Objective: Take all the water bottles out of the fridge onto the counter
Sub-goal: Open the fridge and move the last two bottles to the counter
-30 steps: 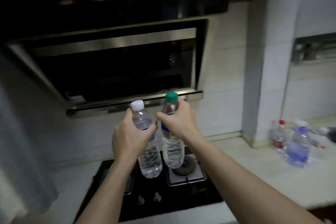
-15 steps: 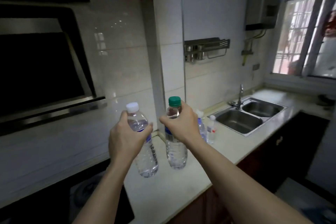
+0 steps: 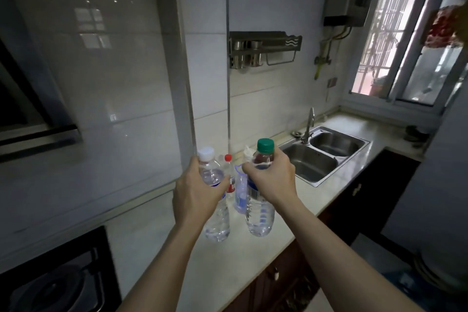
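My left hand (image 3: 197, 194) grips a clear water bottle with a white cap (image 3: 217, 220) around its upper body. My right hand (image 3: 272, 180) grips a second clear bottle with a green cap (image 3: 260, 218) just below the neck. Both bottles hang upright just above the pale counter (image 3: 162, 238). Behind them, against the wall, stand a red-capped bottle (image 3: 229, 172) and a blue-tinted bottle (image 3: 240, 194). The fridge is out of view.
A black gas hob (image 3: 55, 281) lies at the lower left under the range hood (image 3: 30, 119). A steel double sink (image 3: 321, 154) with a tap sits to the right. A metal rack (image 3: 263, 49) hangs on the tiled wall. Dark cabinets run below the counter.
My view has swung right, from the hob to the counter by the sink. Both hands have carried their bottles along and now hold them over the counter in front of the standing bottles.
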### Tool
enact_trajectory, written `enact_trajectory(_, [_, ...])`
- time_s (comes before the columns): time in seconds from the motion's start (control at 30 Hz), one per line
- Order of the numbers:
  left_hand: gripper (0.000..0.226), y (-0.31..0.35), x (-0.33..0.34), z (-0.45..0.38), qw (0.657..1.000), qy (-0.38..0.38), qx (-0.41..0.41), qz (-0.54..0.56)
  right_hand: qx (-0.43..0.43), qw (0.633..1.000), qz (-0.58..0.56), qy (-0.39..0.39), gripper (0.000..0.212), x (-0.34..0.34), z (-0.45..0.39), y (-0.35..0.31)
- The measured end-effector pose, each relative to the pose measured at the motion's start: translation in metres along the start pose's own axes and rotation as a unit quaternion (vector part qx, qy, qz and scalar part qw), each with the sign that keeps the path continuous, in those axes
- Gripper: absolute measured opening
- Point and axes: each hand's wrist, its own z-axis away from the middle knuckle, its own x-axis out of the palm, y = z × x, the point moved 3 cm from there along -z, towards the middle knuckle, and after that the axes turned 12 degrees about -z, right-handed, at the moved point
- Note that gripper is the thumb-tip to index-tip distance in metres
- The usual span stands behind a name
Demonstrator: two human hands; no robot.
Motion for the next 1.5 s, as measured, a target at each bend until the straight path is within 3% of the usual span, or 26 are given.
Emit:
enact_trajectory(0.2, [0.052, -0.037, 0.047, -0.055, 0.999, -0.021, -0.039, 0.001, 0.014, 0.999, 0.02, -0.035, 0.026, 0.049, -0.062, 0.046])
enact_trajectory(0.43, [0.057, -0.094, 0.081, -0.101, 0.996, 0.011, -0.078, -0.046, 0.041, 0.995, 0.05, -0.07, 0.028, 0.112, -0.111, 0.122])
enact_trajectory(0.63, [0.043, -0.143, 0.109, -0.114, 0.99, 0.026, -0.13, -0.037, 0.055, 0.989, 0.043, -0.128, 0.032, 0.162, -0.132, 0.169])
enact_trajectory(0.77, [0.051, -0.168, 0.133, -0.116, 0.986, 0.044, -0.157, -0.016, 0.034, 0.982, 0.04, -0.182, 0.031, 0.196, -0.142, 0.197])
enact_trajectory(1.0, [0.045, -0.201, 0.168, -0.119, 0.969, 0.054, -0.24, -0.017, 0.011, 0.964, 0.043, -0.262, 0.035, 0.242, -0.158, 0.252])
enact_trajectory(1.5, [0.063, -0.242, 0.221, -0.139, 0.953, 0.102, -0.269, -0.099, 0.035, 0.966, -0.003, -0.256, 0.034, 0.277, -0.186, 0.327])
